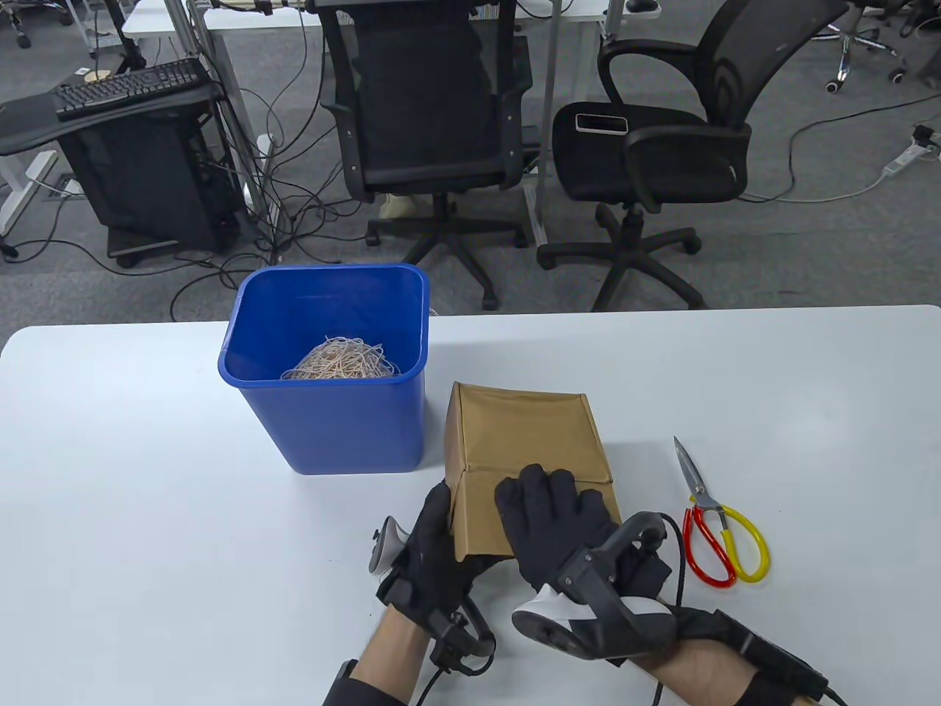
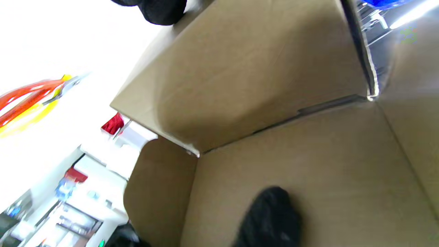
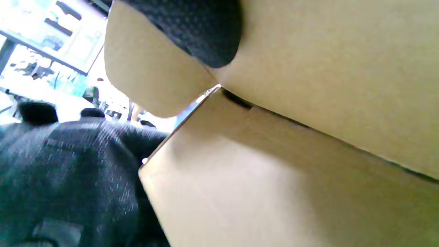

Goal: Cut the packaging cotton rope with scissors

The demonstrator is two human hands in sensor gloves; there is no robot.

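Note:
A brown cardboard box [image 1: 526, 441] lies on the white table [image 1: 147, 478], with no rope showing on it. My left hand [image 1: 439, 518] grips the box's near left corner. My right hand [image 1: 548, 500] rests flat on the box's near top flap, fingers spread. Scissors [image 1: 717, 526] with red and yellow handles lie closed on the table to the right of the box, apart from both hands. A tangle of cotton rope [image 1: 342, 360] sits inside the blue bin [image 1: 331, 426]. The left wrist view shows the box flaps [image 2: 247, 68] close up and the scissors [image 2: 31, 99] at its left.
The blue bin stands just left of the box, close to its far left corner. Beyond the table's far edge are two black office chairs [image 1: 662, 147] and a floor full of cables. The right wrist view is filled by cardboard [image 3: 308, 171] and one of my glove fingertips [image 3: 205, 31].

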